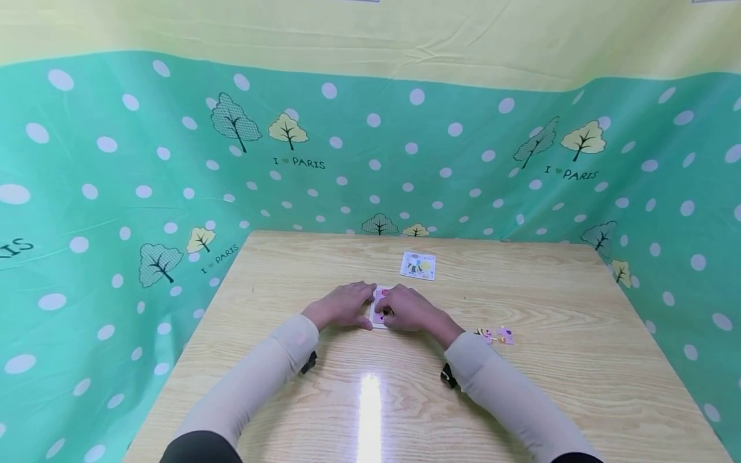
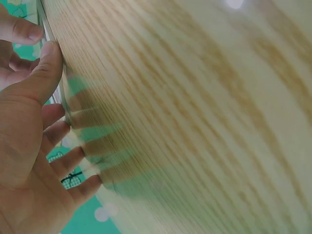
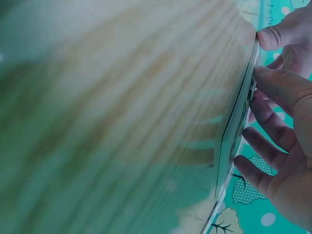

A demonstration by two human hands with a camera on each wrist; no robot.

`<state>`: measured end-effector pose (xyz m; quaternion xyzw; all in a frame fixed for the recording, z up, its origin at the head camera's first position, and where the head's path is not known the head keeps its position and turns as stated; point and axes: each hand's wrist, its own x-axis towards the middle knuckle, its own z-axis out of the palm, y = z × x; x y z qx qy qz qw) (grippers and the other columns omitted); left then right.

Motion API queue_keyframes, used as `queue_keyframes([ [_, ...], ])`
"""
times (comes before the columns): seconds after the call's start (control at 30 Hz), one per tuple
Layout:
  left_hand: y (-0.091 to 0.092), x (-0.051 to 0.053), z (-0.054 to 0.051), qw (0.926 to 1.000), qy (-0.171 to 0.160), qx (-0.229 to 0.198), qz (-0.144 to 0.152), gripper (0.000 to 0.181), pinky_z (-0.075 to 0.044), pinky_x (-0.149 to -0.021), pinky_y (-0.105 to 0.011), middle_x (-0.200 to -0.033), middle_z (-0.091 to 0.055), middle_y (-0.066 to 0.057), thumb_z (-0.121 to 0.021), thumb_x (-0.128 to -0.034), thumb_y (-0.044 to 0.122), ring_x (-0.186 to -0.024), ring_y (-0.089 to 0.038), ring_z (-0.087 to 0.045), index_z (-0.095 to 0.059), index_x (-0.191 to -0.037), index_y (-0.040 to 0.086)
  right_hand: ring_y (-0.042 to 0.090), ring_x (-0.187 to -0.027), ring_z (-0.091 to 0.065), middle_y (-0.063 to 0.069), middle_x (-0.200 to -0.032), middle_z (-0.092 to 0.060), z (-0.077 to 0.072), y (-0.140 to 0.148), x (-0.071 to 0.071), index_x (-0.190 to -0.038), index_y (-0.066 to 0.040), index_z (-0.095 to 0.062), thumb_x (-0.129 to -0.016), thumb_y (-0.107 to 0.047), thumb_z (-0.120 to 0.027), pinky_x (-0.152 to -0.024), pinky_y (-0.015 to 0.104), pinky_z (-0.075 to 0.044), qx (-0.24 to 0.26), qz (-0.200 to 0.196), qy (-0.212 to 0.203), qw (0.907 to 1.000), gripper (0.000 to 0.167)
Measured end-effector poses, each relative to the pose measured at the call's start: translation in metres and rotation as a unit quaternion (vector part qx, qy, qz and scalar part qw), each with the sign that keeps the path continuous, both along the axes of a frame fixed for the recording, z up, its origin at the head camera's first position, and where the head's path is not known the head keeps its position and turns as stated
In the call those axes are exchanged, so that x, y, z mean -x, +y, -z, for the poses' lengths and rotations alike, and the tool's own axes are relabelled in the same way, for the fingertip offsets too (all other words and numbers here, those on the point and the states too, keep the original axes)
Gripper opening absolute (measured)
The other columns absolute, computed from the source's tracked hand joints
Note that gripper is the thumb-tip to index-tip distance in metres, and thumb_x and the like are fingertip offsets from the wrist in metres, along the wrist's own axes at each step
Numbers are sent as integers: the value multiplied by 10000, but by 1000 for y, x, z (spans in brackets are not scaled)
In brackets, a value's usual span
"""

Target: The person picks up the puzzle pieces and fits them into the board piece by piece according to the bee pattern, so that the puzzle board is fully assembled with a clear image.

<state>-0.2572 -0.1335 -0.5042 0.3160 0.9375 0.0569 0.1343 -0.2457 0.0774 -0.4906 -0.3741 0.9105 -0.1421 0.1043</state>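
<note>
A small white-bordered puzzle board with pink picture pieces lies on the table between the hands. My left hand rests along its left side, fingers spread, thumb near the lower edge and forefinger near the upper corner. In the left wrist view the left thumb touches the board's edge and the other fingertips meet the table. My right hand arches over the board's right part, its fingertips pressing down on the picture. The right wrist view has the right fingers spread against the board's face. The hand covers much of the picture.
Beyond the hands lies a picture card with a bee-like figure. Loose pink puzzle pieces sit right of the right forearm, partly behind the sleeve. The wooden table backs onto a green dotted curtain. Dark wrist devices hang under both wrists.
</note>
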Motion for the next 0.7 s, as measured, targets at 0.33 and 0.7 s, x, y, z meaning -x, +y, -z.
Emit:
queue_keyframes([
  [0.33, 0, 0, -2, 9999, 76, -112, 76, 899, -379, -1226, -491, -1503, -543, -100, -735, -853, 592, -1478, -325, -419, -432, -1505, 52, 186, -1028, -603, -32, -1104, -735, 4, -4, 1, -1123, -222, -792, -888, -199, -732, -955, 393, -521, -190, 18, 20, 9998, 244],
  [0.7, 1, -1, -3, 9998, 101, -54, 134, 832, -376, -1228, -494, -1584, -450, -150, -733, -858, 586, -1477, -339, -416, -486, -1467, 75, 143, -971, -618, -16, -1112, -734, 3, -2, 0, -1127, -239, -798, -944, -223, -719, -978, 382, -526, -275, -290, 271, 9988, 201],
])
